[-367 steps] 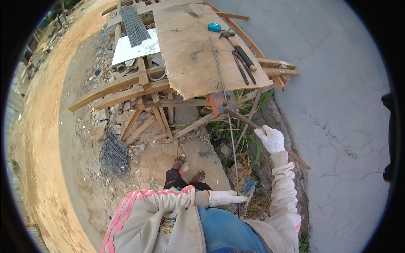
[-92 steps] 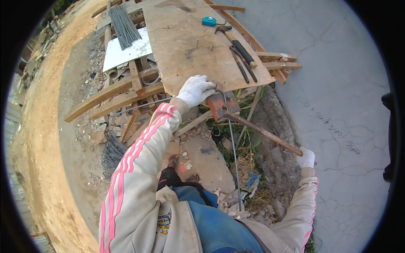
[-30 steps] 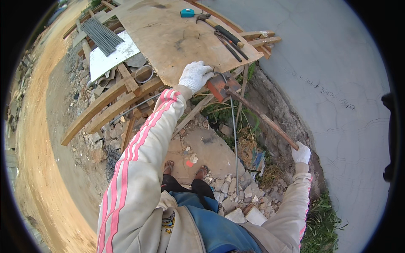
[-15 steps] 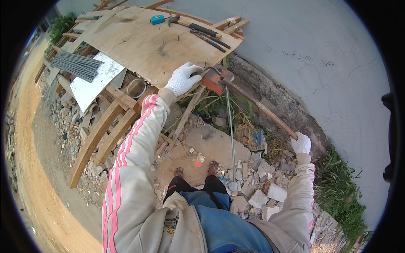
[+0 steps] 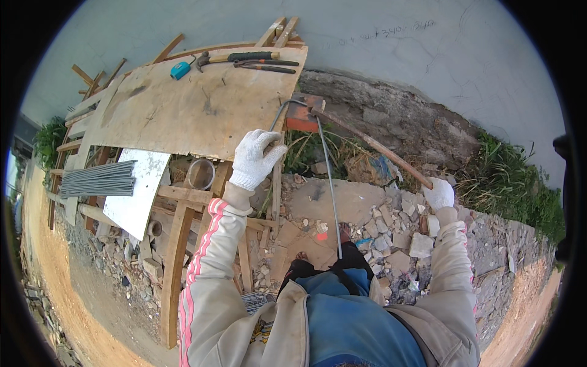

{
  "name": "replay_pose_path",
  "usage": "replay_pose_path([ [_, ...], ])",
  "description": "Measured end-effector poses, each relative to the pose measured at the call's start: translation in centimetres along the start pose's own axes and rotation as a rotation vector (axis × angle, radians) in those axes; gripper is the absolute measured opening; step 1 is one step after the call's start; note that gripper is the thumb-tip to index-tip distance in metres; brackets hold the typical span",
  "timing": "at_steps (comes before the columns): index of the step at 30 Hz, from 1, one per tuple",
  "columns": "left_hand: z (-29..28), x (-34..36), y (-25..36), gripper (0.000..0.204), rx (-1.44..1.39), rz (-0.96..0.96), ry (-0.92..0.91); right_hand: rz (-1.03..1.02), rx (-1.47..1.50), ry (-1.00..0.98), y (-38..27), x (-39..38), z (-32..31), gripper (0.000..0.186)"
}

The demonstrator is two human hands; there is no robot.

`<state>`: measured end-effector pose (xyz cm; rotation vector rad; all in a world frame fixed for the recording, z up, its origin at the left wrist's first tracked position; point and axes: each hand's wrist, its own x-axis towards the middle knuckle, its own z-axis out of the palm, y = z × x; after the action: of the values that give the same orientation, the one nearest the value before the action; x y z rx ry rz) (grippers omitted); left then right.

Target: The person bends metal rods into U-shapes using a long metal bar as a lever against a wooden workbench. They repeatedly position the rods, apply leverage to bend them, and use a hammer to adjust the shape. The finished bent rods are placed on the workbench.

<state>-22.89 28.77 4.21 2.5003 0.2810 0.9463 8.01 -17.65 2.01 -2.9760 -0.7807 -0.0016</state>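
My gloved left hand (image 5: 257, 156) is closed round the bent end section of a long steel rod (image 5: 329, 183), beside the plywood sheet's near edge. The rod bends over a rusty orange block (image 5: 301, 122) at the sheet's corner and runs down toward my legs. At the right, my gloved right hand (image 5: 438, 194) grips the lower end of a rusty metal bar (image 5: 379, 147), whose upper end sits on the block. On the plywood sheet (image 5: 159, 116) lie a hammer (image 5: 254, 56), black-and-orange pincers (image 5: 266, 67) and a teal tape measure (image 5: 180, 70).
A bundle of rods (image 5: 98, 179) rests on a white board (image 5: 142, 209) at left, among timber supports (image 5: 174, 263) and a clear ring (image 5: 202, 188). A cracked grey wall (image 5: 428, 55) backs the bench; broken rubble (image 5: 420, 244) and weeds (image 5: 507, 171) lie below and right.
My view has swung round, putting the wall along the top. Both hands stay on the work; the rod's bend at the block, straight twelve seconds back, now shows a hook shape.
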Motion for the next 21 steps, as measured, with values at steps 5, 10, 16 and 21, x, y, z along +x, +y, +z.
replay_pose_path([
  [5,0.2,-0.4,1.1,0.036,-0.045,0.164,-0.174,0.113,-0.079,0.046,-2.2,-5.4,0.3,0.028],
  [10,4.1,-4.3,5.4,0.076,-0.149,0.016,-0.717,0.125,-0.067,0.12,-4.4,-7.3,-0.7,0.036],
  [16,6.0,-6.4,4.7,0.055,-0.423,-0.183,-0.81,0.081,-0.006,0.108,-6.2,-9.5,-4.3,0.057],
  [21,4.5,-5.8,3.4,0.044,-0.447,-0.2,-0.901,0.063,-0.07,0.134,-6.7,-11.5,-5.7,0.065],
])
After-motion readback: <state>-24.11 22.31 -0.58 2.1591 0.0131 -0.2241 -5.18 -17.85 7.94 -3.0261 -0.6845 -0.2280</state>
